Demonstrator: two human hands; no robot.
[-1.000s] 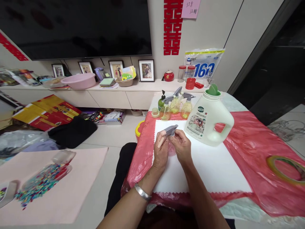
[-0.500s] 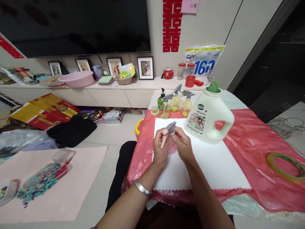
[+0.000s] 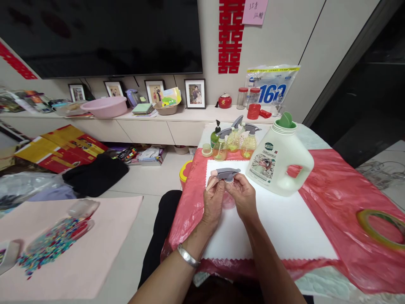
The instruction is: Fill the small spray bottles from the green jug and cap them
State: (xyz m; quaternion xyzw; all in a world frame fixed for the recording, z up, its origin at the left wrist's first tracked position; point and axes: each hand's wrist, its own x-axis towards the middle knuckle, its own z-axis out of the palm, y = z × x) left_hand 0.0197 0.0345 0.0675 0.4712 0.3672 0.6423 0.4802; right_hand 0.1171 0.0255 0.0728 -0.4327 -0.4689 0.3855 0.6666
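Over the white mat (image 3: 284,232), both hands close round the neck of a spray bottle (image 3: 228,174) with a grey head, a pale pink nozzle and trigger, and a clear pinkish body. My left hand (image 3: 214,204) grips its left side, below the trigger. Fingers of my right hand (image 3: 244,196) pinch the collar from the right. Much of the bottle's body is hidden behind the hands. Beyond the mat stand several more grey-headed spray bottles (image 3: 249,143) with yellowish liquid and a green pump bottle (image 3: 214,137).
A large pale detergent jug (image 3: 278,164) with a green spout stands tilted-looking at the right. A tape roll (image 3: 381,228) lies on the red plastic sheet (image 3: 341,185). A small translucent cap (image 3: 206,149) sits at the back left. Colourful small pieces (image 3: 52,247) cover a lower pink surface (image 3: 107,236).
The spray head has turned so its nozzle points left and its length lies sideways. Both hands still hold the bottle's neck. The view has tipped slightly upward.
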